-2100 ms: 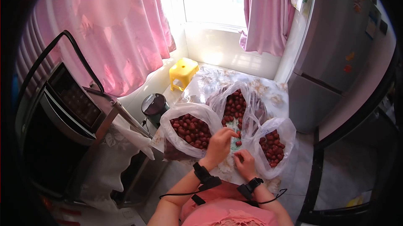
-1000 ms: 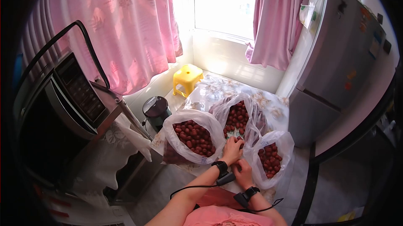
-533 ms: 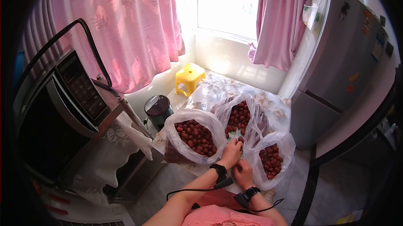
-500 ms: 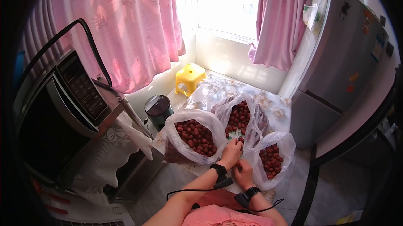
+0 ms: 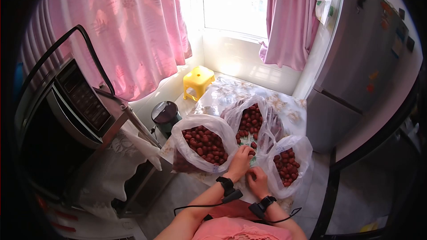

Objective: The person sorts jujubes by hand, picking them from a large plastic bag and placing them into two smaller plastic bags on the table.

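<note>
Three clear plastic bags of red dates stand on the table in front of me: a left bag [image 5: 184, 151], a middle bag [image 5: 231, 114] at the back and a smaller right bag [image 5: 300, 147]. At the mouth of the middle bag, my left hand [image 5: 240, 160] is closed with a red date [image 5: 251, 152] at its fingertips. Just beyond it lies another loose date [image 5: 253, 144] on the plastic. My right hand [image 5: 258, 182] is closer to me, beside the right bag, its fingers curled in; anything inside them is hidden.
Flowered cloth covers the table [image 5: 280, 102]. A yellow stool [image 5: 199, 79] and a dark-lidded bin [image 5: 166, 114] stand behind and left of it. A microwave [image 5: 84, 99] sits on a rack at left. The grey refrigerator [image 5: 351, 62] is at right.
My left hand has drawn back slightly toward me, and the loose date beyond it shows more clearly. The right hand stays almost in place. The whole view has shifted a little.
</note>
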Demonstrator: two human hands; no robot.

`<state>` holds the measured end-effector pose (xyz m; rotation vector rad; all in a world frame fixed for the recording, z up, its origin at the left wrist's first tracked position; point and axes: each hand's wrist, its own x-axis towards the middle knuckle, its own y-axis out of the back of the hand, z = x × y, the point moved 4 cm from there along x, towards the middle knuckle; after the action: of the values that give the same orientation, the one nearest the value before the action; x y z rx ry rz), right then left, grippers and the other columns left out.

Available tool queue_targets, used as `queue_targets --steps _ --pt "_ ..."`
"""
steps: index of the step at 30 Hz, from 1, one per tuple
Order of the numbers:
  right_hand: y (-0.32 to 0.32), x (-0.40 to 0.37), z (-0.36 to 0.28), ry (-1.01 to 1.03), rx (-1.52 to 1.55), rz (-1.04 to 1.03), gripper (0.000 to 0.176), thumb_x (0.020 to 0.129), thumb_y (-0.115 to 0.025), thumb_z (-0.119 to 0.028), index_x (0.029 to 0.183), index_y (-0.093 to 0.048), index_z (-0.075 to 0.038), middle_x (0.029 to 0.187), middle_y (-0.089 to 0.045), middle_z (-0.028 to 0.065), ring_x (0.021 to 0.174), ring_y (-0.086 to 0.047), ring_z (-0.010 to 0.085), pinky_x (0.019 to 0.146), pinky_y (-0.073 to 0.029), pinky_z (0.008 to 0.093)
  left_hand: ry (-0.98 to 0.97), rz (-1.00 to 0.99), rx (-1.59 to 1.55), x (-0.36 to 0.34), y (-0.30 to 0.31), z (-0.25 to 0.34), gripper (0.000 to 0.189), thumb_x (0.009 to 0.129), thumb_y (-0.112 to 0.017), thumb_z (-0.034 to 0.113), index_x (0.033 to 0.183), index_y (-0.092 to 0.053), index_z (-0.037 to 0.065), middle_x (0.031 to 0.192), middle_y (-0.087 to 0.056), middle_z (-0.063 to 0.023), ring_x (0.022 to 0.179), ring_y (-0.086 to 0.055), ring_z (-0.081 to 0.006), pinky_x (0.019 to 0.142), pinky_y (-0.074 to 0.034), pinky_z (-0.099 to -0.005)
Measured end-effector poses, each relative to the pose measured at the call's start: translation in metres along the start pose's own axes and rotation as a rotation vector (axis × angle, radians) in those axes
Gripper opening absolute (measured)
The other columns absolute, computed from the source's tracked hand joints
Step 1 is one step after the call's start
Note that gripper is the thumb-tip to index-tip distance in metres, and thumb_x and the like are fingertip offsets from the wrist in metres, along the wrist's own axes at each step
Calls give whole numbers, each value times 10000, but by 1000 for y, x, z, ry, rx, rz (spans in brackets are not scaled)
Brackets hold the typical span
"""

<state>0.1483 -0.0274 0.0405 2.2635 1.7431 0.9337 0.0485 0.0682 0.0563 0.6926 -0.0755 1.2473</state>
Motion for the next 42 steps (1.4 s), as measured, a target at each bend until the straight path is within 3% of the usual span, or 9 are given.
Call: queue_targets --steps 2,3,5,8,13,18,24,34,42 --pt "0 -1 3 -9 -2 2 74 859 -664 -19 929 -641 -21 861 -615 148 767 -639 332 683 -510 399 143 -93 -138 -2 5 5 173 981 -574 41 1151 -589 11 1073 -642 -106 951 -659 -228 800 -541 -362" --pt "-1 -2 4 -15 -2 1 78 862 -666 -22 938 -645 -21 868 -617 148 770 -643 329 687 -513 397 144 -96 -139 -5 8 11 173 981 -574 41 1151 -589 11 1073 -642 -106 951 -659 -228 800 -541 -362" --pt "-1 -1 3 16 2 34 83 865 -668 -24 945 -647 -21 869 -618 146 765 -645 321 683 -515 393 499 -148 -964 -15 3 9 200 1070 -497 148 1217 -548 22 1086 -649 -79 968 -648 -172 793 -559 -334" --pt "0 0 -3 18 15 54 91 866 -673 -24 954 -651 -22 872 -622 141 753 -648 304 672 -516 382 518 -177 -1228 -24 10 6 272 1103 -438 257 1265 -520 55 1123 -655 -87 999 -655 -200 824 -570 -341" --pt "-1 -2 1 -49 35 24 108 859 -680 -12 962 -654 -27 874 -627 132 736 -648 286 654 -516 365 665 -189 -1370 -30 34 19 343 1086 -453 367 1239 -551 75 1151 -653 -98 1015 -654 -198 878 -549 -363" --pt "-2 -1 3 -20 69 53 98 857 -679 -6 949 -649 -21 869 -624 128 733 -648 285 655 -515 357 706 -210 -1566 -38 40 20 313 1078 -490 341 1204 -579 69 1088 -638 -74 929 -614 -170 785 -501 -298" --pt "-1 -1 2 -19 49 46 104 850 -677 0 949 -651 -17 871 -623 128 741 -655 278 656 -522 350 493 -113 -1464 -41 48 21 211 1044 -571 210 1194 -574 62 1021 -585 -46 832 -498 -125 692 -428 -245" --pt "-1 -1 3 -25 56 40 110 849 -679 7 954 -647 -8 884 -624 132 747 -658 273 663 -528 345 429 -114 -1470 -43 58 24 134 1014 -626 172 1084 -558 80 964 -538 -35 822 -454 -94 615 -370 -193" --pt "-1 -1 2 -33 46 31 105 845 -679 9 943 -645 -6 877 -623 131 752 -651 279 671 -523 342 477 24 -903 -42 97 35 292 1023 -628 223 1254 -571 54 910 -599 -29 589 -439 -36 526 -330 -192"
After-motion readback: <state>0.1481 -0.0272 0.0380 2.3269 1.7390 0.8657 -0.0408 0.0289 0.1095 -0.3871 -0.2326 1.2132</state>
